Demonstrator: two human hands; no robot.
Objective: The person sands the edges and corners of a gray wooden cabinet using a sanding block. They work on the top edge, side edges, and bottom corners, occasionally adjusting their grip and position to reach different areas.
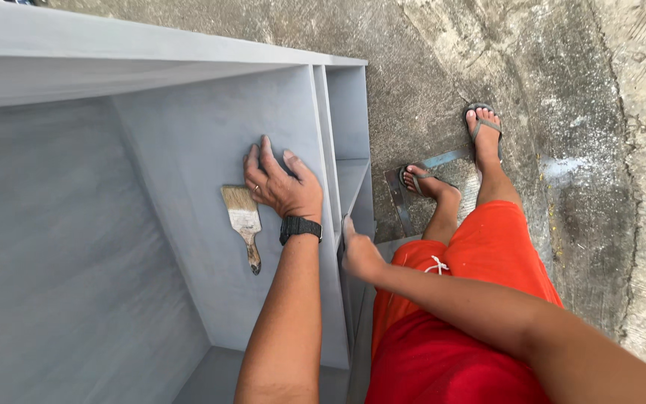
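Paintbrush (pixel 242 223) is lying on grey cabinet panel (pixel 188 150), just beside left hand (pixel 282 185), which is pressing flat, grip wide. Right hand (pixel 358 253) is gripping cabinet's front edge.

no packages, labels, signs, screens visible

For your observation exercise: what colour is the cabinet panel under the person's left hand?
Grey, a flat painted grey panel under the left hand; seen in the head view.

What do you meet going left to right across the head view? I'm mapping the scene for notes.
Paintbrush → left hand → grey cabinet divider → right hand → orange shorts → concrete floor.
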